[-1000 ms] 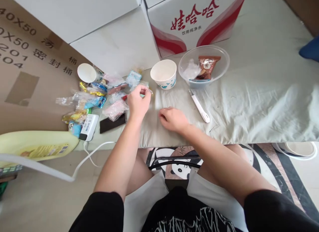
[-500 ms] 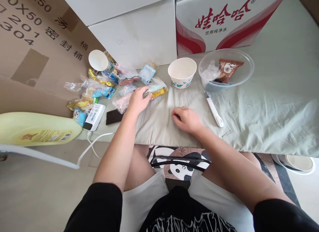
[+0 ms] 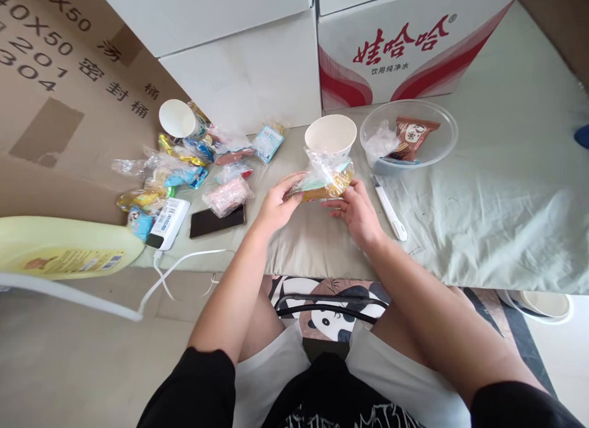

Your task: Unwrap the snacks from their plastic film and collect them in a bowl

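Observation:
A clear plastic snack packet with yellow contents is held between my two hands, just in front of the white paper bowl. My left hand grips its left end, thumb on the near side. At the right end, my right hand pinches the packet near its corner, with the other fingers spread below. To the right of that hand lies a white utility knife. Beyond it stands a clear plastic bowl holding a brown snack packet and crumpled clear plastic.
Left of my hands lie a pink wrapped snack, a black phone and a white cabled device. Several wrapped snacks and a tipped paper cup lie behind. Cartons line the back; a yellow jug is at left.
My left hand has lifted the snack packet from the pile and carried it right, in front of the paper bowl. My right hand has opened from a curl and taken its other end.

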Demonstrator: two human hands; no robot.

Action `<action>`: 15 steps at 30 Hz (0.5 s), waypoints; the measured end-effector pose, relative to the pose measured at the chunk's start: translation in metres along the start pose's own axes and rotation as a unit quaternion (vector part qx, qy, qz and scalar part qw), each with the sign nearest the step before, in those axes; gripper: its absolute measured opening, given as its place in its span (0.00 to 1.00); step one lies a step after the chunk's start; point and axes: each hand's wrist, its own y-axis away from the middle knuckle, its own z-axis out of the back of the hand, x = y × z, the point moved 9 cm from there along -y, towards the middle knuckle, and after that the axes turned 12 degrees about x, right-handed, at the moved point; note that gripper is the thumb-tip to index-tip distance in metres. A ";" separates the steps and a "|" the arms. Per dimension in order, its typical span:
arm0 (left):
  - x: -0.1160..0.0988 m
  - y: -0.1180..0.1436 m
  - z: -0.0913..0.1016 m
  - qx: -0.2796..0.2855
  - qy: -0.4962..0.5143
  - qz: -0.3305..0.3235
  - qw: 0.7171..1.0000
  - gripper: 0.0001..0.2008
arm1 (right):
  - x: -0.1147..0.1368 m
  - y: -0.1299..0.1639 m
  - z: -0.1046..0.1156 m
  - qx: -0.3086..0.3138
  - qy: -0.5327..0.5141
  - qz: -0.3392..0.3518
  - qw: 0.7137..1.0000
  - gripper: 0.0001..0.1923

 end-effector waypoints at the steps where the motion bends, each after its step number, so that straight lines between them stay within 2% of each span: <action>1: 0.004 -0.006 -0.006 0.003 0.010 -0.008 1.000 0.18 | -0.002 0.000 0.003 -0.012 -0.028 -0.005 1.000 0.25; 4: 0.015 -0.015 -0.020 0.004 0.028 -0.027 0.999 0.16 | -0.003 -0.001 0.009 -0.028 -0.058 -0.006 0.998 0.27; 7: 0.016 -0.016 -0.023 -0.002 0.012 -0.043 0.999 0.17 | -0.002 -0.003 0.010 -0.022 -0.048 -0.005 0.999 0.32; 11: 0.008 -0.005 -0.007 -0.040 -0.050 -0.039 0.997 0.16 | 0.005 -0.004 0.002 0.025 -0.012 0.014 0.999 0.34; 15: -0.001 0.009 0.010 -0.080 -0.120 -0.017 0.989 0.14 | 0.011 -0.001 -0.014 0.080 0.095 0.041 0.991 0.39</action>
